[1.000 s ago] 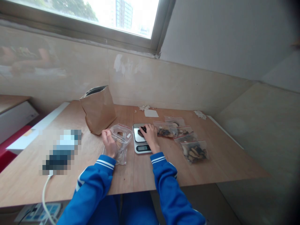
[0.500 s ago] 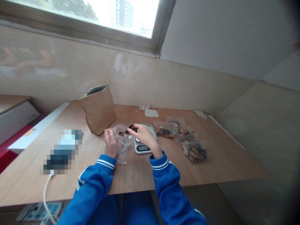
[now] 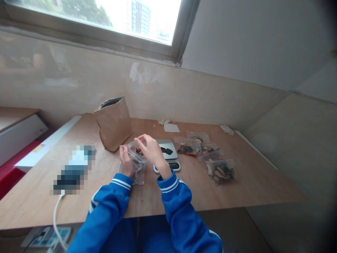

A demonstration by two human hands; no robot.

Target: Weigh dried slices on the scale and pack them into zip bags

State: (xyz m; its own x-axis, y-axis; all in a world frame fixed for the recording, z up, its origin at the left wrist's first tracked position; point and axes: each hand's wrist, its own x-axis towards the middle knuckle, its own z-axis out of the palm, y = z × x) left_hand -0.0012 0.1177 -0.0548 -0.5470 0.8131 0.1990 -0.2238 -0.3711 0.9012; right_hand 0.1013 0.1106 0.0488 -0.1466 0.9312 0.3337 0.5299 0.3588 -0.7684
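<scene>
My left hand (image 3: 126, 161) is closed on the side of a clear zip bag (image 3: 133, 164), which stands upright with its mouth spread. Brown dried slices (image 3: 139, 151) show inside it. At the bag's top edge, the fingertips of my right hand (image 3: 151, 149) are pinched together on the rim; whether a small piece is also between them is hidden. Right behind that hand sits a white kitchen scale (image 3: 173, 166), partly covered by it. A dark, flat dried piece (image 3: 167, 151) lies on the scale's plate.
Several zip bags of dried slices (image 3: 221, 171) lie to the right of the scale. A brown paper bag (image 3: 114, 123) stands open at the back left. A blurred-out phone-like object (image 3: 75, 170) with a white cable (image 3: 55, 214) is at left. Crumpled tissue (image 3: 226, 130) and a white card (image 3: 171, 128) lie near the wall.
My right hand has moved left from the scale to the zip bag's mouth. The dark dried pieces it held no longer show in its fingers. A dark piece is now visible on the scale.
</scene>
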